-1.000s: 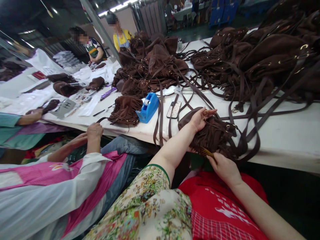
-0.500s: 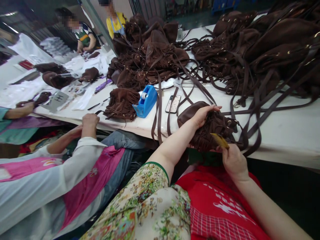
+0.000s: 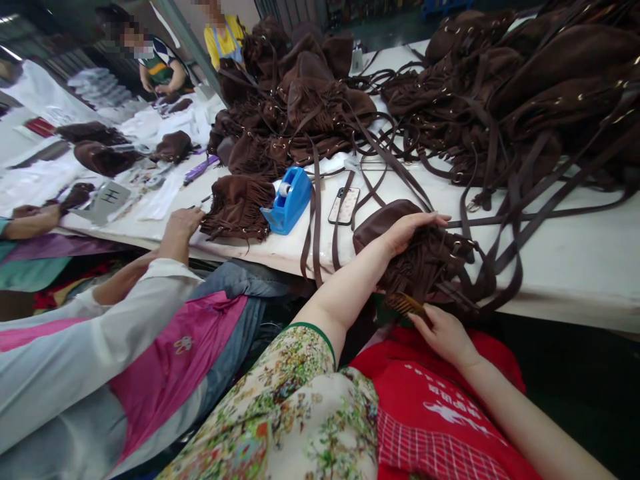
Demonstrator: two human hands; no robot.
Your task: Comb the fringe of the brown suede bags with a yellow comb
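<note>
A dark brown fringed bag [image 3: 420, 270] lies at the table's front edge, its smooth flat panel toward the left. My left hand [image 3: 407, 232] rests on top of it with fingers stretched out toward the right. In my right hand [image 3: 445, 331], a yellow-brown comb [image 3: 406, 305] is pinched between thumb and fingers. Its teeth are at the lower ends of the fringe, below the table edge. Whether the teeth touch the strands I cannot tell. Metal eyelets and a strap show on the bag's right side.
A blue tape dispenser [image 3: 287, 201], a phone [image 3: 344, 205] and another fringed bag [image 3: 237, 208] lie to the left. Heaped brown bags [image 3: 545, 100] with trailing straps [image 3: 317, 227] cover the back and right. A co-worker's hand [image 3: 181, 227] is close on the left.
My right hand has brought the comb down and to the left, to the fringe ends. My left hand has stayed on the bag. The co-worker's hand at left has shifted slightly.
</note>
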